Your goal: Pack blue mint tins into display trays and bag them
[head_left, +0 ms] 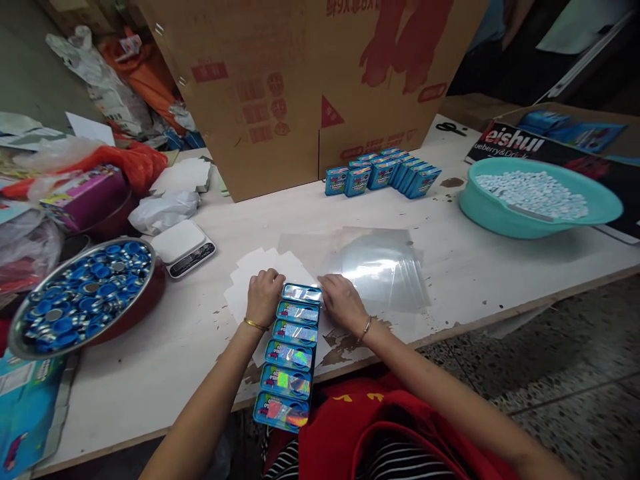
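Note:
A row of several small blue tins (295,333) with shiny printed faces runs from the tabletop out over the front edge towards my lap. My left hand (265,297) is closed at the left side of the row's far end, its fingers curled. On the opposite side, my right hand (345,303) is closed, with its fingertips against the same end. Exact finger contact is partly hidden. White paper sheets (249,267) lie fanned out under and beside the left hand. Clear plastic sheets (375,270) overlap just right of the right hand.
A large cardboard box (280,80) stands at the back, with blue packs (383,171) before it. At left are a bowl (150,287) of blue-and-silver pieces and a white scale (183,245). A turquoise basin (500,217) of white pieces and black scissors (451,128) are at right.

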Demonstrator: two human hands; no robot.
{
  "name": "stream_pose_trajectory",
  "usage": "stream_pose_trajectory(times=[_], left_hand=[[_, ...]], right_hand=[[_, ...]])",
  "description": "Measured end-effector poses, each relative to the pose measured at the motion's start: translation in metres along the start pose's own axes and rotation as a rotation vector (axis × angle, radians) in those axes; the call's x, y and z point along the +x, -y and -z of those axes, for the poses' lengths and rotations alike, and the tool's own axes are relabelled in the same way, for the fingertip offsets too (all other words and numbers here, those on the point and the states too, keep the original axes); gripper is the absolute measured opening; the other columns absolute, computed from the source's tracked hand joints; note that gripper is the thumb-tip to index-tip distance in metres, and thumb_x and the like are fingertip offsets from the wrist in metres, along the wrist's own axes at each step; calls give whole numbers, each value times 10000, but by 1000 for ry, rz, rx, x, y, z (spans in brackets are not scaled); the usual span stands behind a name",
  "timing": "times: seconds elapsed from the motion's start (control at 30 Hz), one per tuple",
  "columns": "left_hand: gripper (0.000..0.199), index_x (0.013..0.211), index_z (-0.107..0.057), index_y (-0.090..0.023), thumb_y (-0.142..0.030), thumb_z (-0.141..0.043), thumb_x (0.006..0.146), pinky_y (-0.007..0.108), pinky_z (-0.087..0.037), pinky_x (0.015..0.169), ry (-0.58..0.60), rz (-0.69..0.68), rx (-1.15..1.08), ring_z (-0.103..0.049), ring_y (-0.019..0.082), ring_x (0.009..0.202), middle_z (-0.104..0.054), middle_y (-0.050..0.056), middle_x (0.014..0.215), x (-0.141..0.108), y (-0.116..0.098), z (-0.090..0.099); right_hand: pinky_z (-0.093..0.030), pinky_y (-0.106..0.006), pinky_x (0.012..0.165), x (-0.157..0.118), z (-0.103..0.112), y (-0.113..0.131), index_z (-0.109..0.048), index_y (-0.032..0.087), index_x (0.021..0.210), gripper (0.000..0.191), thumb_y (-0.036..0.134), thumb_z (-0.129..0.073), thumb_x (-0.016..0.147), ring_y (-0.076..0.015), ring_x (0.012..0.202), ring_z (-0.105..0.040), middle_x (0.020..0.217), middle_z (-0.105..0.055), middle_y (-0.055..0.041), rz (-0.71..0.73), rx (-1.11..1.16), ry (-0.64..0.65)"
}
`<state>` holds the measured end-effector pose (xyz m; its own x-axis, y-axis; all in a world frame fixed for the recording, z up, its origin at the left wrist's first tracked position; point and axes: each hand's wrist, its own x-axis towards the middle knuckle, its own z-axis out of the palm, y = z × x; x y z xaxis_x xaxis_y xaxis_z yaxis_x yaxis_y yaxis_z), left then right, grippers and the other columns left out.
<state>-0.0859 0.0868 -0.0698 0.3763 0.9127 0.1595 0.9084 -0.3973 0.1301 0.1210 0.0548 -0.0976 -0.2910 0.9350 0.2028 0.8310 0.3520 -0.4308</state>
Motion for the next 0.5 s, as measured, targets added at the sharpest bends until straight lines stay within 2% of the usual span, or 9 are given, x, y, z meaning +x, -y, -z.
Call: stream_pose_trajectory(times=[0.1,0.23,0.37,0.5], left_hand=[[307,1121,-595,-191,-197,-486,835,393,-332,745,-20,-29,-5,-483,284,939,-572,139,1061,3,5,0],[413,1201,-560,-187,-228,-549,790,381,-362,786,42,-87,-130,-484,272,991,-549,124,1115,12,16,2],[305,1090,-627,-221,-274,-551,800,396,-366,790,68,-124,-64,-488,270,976,-571,98,1095,20,16,9],[243,959,-638,-203,-128,-523,759,394,-362,751,46,-73,121,-495,282,955,-584,113,1028,18,3,16]], right_hand=[[-344,-324,746,0,7,5,-626,153,818,259,179,-393,929,-215,834,-504,866,-613,-97,-54,-158,-9],[-316,-302,697,5,8,10,-592,166,808,256,192,-379,949,-198,786,-485,829,-590,-75,-16,-186,-69],[-312,-294,673,10,8,12,-581,175,797,263,181,-371,955,-195,771,-489,812,-588,-69,11,-163,-101],[-323,-296,682,4,8,11,-579,175,825,226,186,-390,948,-200,782,-499,828,-594,-67,25,-152,-98]])
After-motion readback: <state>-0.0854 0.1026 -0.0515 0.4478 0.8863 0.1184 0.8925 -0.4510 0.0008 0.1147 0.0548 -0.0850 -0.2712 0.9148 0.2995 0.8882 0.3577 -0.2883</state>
